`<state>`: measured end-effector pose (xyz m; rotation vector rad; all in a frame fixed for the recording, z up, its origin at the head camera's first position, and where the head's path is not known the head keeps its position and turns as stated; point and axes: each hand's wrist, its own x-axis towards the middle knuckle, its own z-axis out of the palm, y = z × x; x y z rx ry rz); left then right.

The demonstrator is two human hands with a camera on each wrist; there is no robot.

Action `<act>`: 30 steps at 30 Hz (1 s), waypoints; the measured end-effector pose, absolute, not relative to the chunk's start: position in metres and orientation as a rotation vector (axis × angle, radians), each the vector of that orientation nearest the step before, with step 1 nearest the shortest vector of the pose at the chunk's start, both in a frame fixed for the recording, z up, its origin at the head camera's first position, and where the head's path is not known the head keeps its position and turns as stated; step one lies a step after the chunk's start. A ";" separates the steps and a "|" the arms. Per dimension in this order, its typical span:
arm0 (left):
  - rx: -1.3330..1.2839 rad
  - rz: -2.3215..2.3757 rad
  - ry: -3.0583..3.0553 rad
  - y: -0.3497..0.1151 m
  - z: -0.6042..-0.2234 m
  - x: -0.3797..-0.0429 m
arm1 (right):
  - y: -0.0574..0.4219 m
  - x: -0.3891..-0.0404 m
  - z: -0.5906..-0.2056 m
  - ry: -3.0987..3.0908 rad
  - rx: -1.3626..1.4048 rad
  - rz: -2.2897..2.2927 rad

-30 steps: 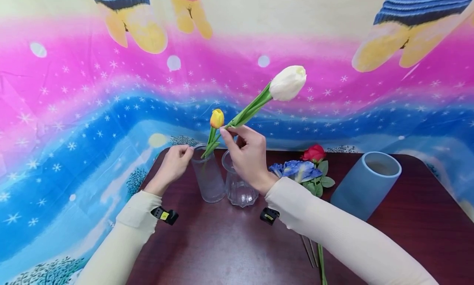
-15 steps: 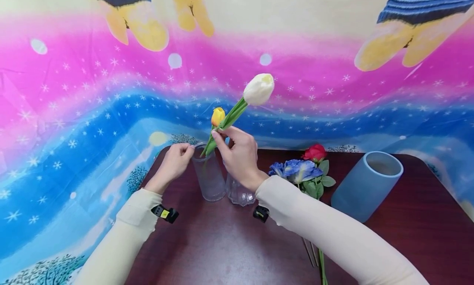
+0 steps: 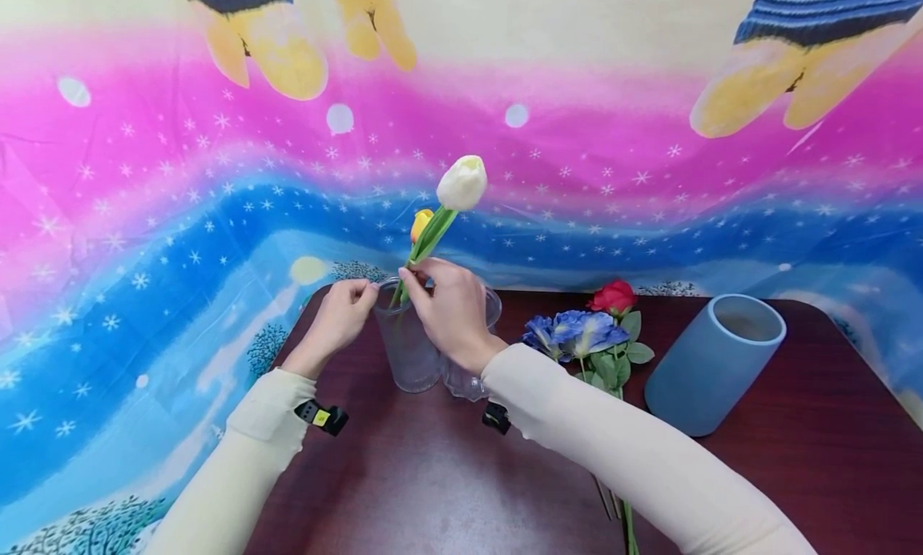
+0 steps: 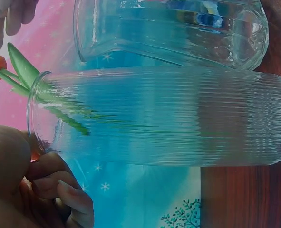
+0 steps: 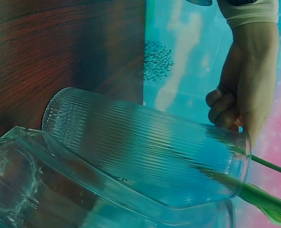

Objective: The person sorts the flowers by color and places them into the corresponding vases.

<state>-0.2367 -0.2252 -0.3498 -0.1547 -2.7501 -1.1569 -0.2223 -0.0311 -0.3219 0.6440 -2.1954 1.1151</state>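
Observation:
My left hand pinches the rim of a tall ribbed glass vase between thumb and fingers. A white tulip is pinched by its stem in my right hand, just above the vase mouth. The lower end of its green stem shows inside the upper part of the ribbed vase in the left wrist view. A yellow-orange tulip stands in the same vase, partly behind the white one's leaves. Close beside is a fluted clear glass vase, largely hidden by my right hand in the head view.
Right of the hands, blue flowers and a red rose lie with their stems toward me, partly under my right sleeve. A matte blue vase stands at the right. Behind the dark wooden table hangs a printed cloth.
My right hand has moved left and slightly down with the white tulip, which now stands more upright, its stem in the ribbed vase's mouth. My left hand has stayed at the rim.

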 end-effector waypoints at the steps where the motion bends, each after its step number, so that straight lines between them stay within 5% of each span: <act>1: -0.155 -1.155 -2.751 -0.225 -0.350 -0.237 | -0.032 -0.223 -0.323 -2.214 0.643 1.104; 30: -0.157 -1.152 -2.748 -0.226 -0.351 -0.237 | -0.046 -0.229 -0.330 -2.599 0.530 0.946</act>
